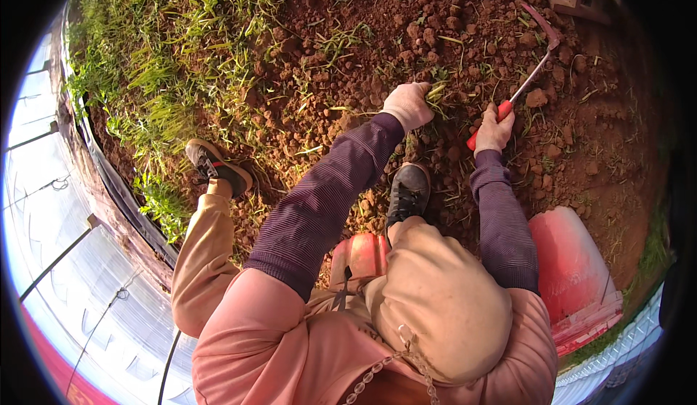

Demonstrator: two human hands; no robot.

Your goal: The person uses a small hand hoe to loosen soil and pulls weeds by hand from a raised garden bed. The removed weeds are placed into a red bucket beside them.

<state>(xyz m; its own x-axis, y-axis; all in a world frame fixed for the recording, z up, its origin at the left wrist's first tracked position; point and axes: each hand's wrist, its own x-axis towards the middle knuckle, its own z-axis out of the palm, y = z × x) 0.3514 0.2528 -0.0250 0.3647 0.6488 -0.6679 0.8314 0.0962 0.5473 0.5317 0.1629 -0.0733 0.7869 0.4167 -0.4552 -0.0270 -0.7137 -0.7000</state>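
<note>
In a pale glove, my left hand (409, 105) is closed around a small bunch of green stems (436, 91) just above the reddish soil. To its right, my right hand (493, 132) grips the red handle of a sickle (527, 81). The tool's metal shaft slants up and right to a curved, reddish blade that lies over the soil, turned away from me. Clods and loose, pulled plant bits cover the ground (375, 56) around both hands. My fingertips on the left are partly hidden by the glove's back.
Green plants (163, 67) grow at the left, beside a plastic-sheeted wall (71, 198). A red container (569, 269) stands at my right, and another red object (359, 255) is beneath me. A wooden frame (580, 2) lies at the upper right. My shoes (408, 190) rest on the soil.
</note>
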